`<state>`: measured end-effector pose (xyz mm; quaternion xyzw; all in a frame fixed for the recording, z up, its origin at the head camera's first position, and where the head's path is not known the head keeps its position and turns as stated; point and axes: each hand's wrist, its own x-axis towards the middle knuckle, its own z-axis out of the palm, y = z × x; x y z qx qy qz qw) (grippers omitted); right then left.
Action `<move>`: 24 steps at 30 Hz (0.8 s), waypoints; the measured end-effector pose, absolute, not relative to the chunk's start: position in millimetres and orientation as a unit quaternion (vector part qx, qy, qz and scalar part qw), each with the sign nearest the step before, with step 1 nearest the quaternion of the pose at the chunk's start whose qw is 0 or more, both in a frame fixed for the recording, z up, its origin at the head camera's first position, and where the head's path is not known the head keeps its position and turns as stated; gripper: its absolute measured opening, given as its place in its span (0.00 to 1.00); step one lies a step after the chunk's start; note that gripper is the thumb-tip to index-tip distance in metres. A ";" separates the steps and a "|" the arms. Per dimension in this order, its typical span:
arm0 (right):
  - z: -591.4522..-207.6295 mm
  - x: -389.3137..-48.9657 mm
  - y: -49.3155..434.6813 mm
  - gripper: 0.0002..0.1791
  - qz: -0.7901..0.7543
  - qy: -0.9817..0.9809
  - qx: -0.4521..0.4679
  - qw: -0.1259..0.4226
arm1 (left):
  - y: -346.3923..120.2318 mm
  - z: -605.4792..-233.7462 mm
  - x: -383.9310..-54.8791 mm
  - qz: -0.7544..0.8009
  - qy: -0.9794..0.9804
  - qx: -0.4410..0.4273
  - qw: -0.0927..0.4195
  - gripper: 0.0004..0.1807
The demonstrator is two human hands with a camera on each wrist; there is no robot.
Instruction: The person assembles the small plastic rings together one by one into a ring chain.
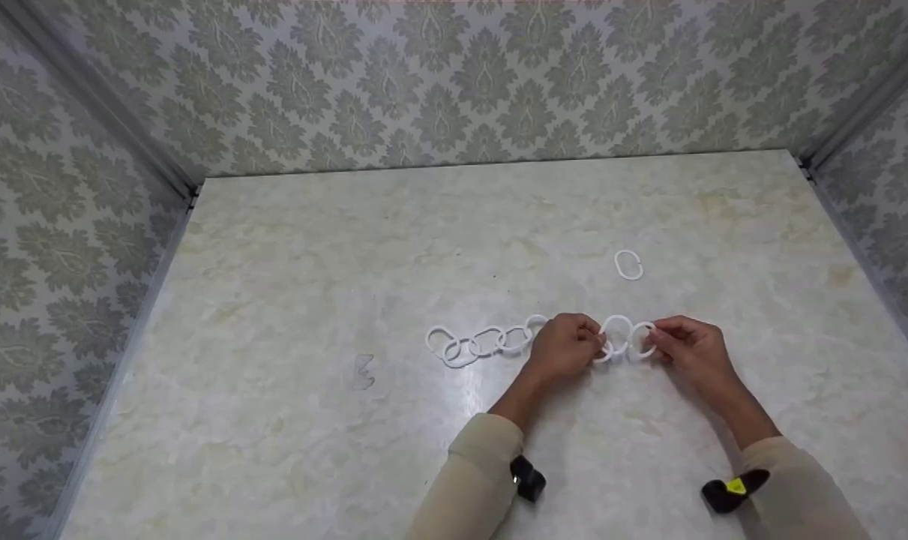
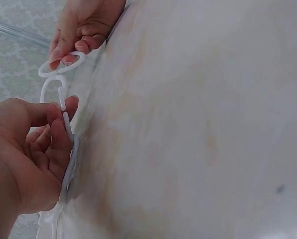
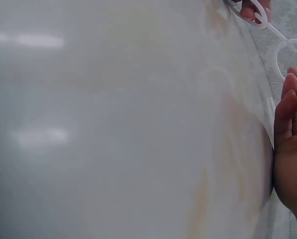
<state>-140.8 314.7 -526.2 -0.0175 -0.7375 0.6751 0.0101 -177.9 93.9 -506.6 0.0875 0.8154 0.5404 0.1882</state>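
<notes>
A chain of several linked white plastic oval rings (image 1: 454, 351) stretches across the table, its left part lying on the surface. My left hand (image 1: 567, 346) pinches one link partway along between thumb and fingers, hiding part of the chain. My right hand (image 1: 699, 352) grips the ring at the chain's right end (image 1: 632, 346). Between the hands, another link (image 1: 616, 318) hangs joined to that end ring. The left wrist view shows the end ring (image 2: 50, 75) in the right fingers, linked to the ring below it (image 2: 43, 92). Beyond the hands lies a loose white ring (image 1: 618, 267).
The marbled table (image 1: 289, 285) reaches back to a patterned wall (image 1: 454, 82), with side walls left and right. A small clear scrap (image 1: 363, 373) lies left of the chain. Black wrist devices sit on both sleeves.
</notes>
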 end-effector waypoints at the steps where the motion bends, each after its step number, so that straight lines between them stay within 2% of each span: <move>1: -526.4 -140.9 314.7 0.15 0.677 -0.736 -0.015 0.010 | 94.0 -506.8 -178.0 0.538 0.817 0.088 0.187 0.05; 13: -526.6 -142.1 313.9 0.09 0.649 -0.761 -0.021 0.002 | 93.3 -507.4 -178.5 0.524 0.824 0.098 0.191 0.05; 24: -523.9 -143.1 310.1 0.11 0.619 -0.785 -0.019 -0.017 | 89.4 -505.7 -179.2 0.509 0.830 0.134 0.186 0.08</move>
